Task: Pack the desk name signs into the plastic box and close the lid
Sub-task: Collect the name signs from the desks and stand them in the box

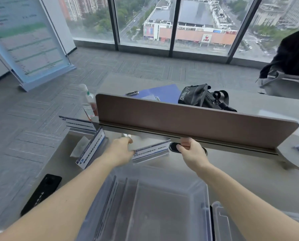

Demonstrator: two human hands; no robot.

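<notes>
Desk name signs of clear acrylic with white-and-blue printed inserts stand on the grey desk. One sign lies just before the brown partition panel; the left hand is clamped on its left end. The right hand is near its right end, fingers curled; contact cannot be told. Two further signs stand toward the desk's left edge. The open translucent plastic box sits at the near edge, sheets already inside.

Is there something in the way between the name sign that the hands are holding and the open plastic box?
Nothing visible blocks it. The name sign is between the left hand and the right hand, just beyond the plastic box, whose top is open. Two other signs stand off to the left.
</notes>
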